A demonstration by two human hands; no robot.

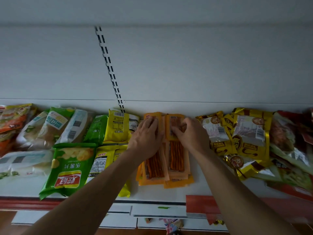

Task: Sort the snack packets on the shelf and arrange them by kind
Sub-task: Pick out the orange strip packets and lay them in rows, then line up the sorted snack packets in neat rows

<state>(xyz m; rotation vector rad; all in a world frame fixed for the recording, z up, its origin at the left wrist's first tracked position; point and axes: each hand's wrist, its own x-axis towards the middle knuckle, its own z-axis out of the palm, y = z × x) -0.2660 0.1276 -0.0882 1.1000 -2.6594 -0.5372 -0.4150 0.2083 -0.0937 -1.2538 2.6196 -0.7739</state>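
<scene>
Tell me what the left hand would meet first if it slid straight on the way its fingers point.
The left hand lies flat on the left stack of orange plastic snack packets. Past their far end it would probably meet the shelf's white back panel first, though depth is unclear.

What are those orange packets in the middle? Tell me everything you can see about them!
The orange packets lie flat in two side-by-side piles on the shelf, between yellow bags and gold packets. They look like thin plastic, with clear windows showing long reddish-orange sticks. The left hand presses flat on the left pile. The right hand has bent fingers touching the right pile's far end.
</scene>
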